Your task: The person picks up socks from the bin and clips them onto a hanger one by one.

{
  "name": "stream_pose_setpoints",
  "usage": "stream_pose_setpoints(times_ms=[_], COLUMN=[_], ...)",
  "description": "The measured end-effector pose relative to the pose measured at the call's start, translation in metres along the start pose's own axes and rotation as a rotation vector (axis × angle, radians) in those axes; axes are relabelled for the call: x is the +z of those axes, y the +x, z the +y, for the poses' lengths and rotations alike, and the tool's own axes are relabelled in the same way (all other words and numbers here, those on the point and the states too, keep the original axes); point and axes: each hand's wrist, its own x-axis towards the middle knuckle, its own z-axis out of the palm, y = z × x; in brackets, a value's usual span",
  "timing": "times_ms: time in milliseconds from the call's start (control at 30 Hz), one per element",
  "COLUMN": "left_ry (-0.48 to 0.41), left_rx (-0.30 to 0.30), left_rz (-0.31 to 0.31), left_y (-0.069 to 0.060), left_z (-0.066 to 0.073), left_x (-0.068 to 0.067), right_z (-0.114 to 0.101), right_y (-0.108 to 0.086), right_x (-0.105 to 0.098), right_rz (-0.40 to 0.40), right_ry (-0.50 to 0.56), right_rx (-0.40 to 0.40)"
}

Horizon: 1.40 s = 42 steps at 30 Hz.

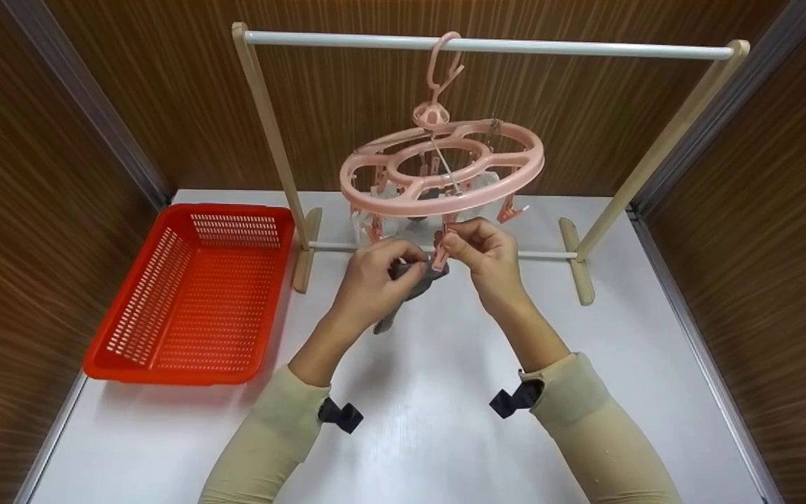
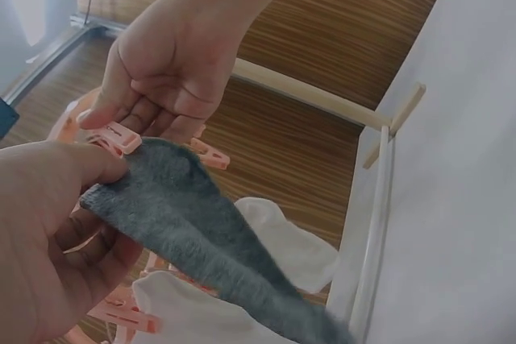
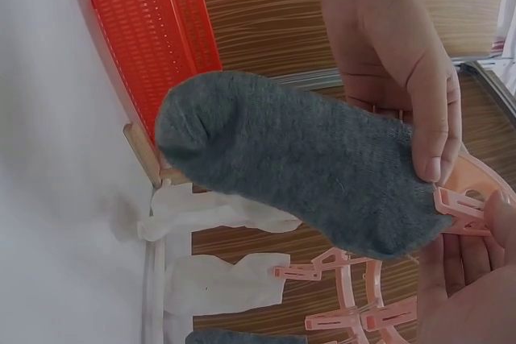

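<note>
A grey sock (image 3: 298, 159) is pinched near its cuff between the thumb and fingers of my left hand (image 1: 378, 280). My right hand (image 1: 492, 266) pinches a pink clothes peg (image 1: 440, 257) hanging under the near rim of the round pink drying hanger (image 1: 438, 206). In the right wrist view, the peg's tip meets the edge of the cuff; whether its jaws clamp the fabric I cannot tell. White socks (image 3: 222, 283) hang from other pegs, and part of a second grey sock (image 3: 242, 337) shows at the bottom of that view.
The hanger's hook loops over the white bar (image 1: 347, 40) of a wooden-legged rack (image 1: 270, 126). To the left, a red perforated basket (image 1: 214, 301) stands on the white table (image 1: 403, 434). Wood-grain panels (image 1: 760, 231) enclose the back and sides.
</note>
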Motion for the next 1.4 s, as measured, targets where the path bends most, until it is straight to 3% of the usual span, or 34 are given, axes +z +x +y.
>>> stream_pose_setpoints(times_ms=[333, 767, 1400], left_ry=[-0.026, -0.075, -0.118], left_rx=[0.051, 0.053, 0.074], left_rz=[0.02, 0.056, 0.105], left_y=[0.0025, 0.0045, 0.0013], left_z=[0.0014, 0.0051, -0.0006], left_x=[0.0014, 0.0039, 0.0082], right_z=[-0.001, 0.0005, 0.0013], right_y=[0.0014, 0.0019, -0.0001], right_x=[0.0016, 0.0004, 0.0004], right_rz=[0.004, 0.001, -0.022], right_ry=[0.002, -0.023, -0.046], right_rx=[-0.004, -0.016, 0.013])
